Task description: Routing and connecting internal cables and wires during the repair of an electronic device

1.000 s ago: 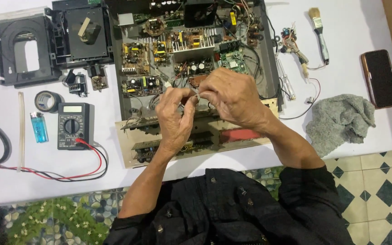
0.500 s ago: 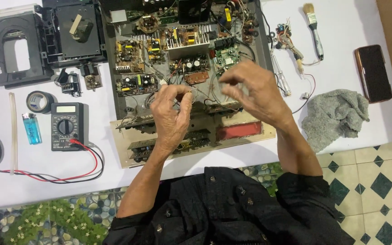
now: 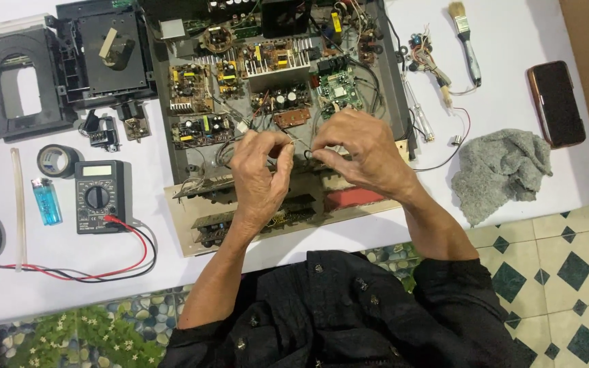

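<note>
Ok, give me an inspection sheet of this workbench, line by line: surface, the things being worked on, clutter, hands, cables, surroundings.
Surface: white table, crowded across its upper half.
Job's things: opened chassis packed with circuit boards; a thin wire pinched between both hands above it.
Clutter: multimeter, blue lighter, tape roll, black disc-drive frame, paintbrush, phone, grey rag.
Hands: left hand and right hand both closed on the wire.
Cables: red and black probe leads loop from the multimeter toward the table's left edge.
Surroundings: green-and-white tiled floor on the right, pebble-patterned floor on the left.
</note>
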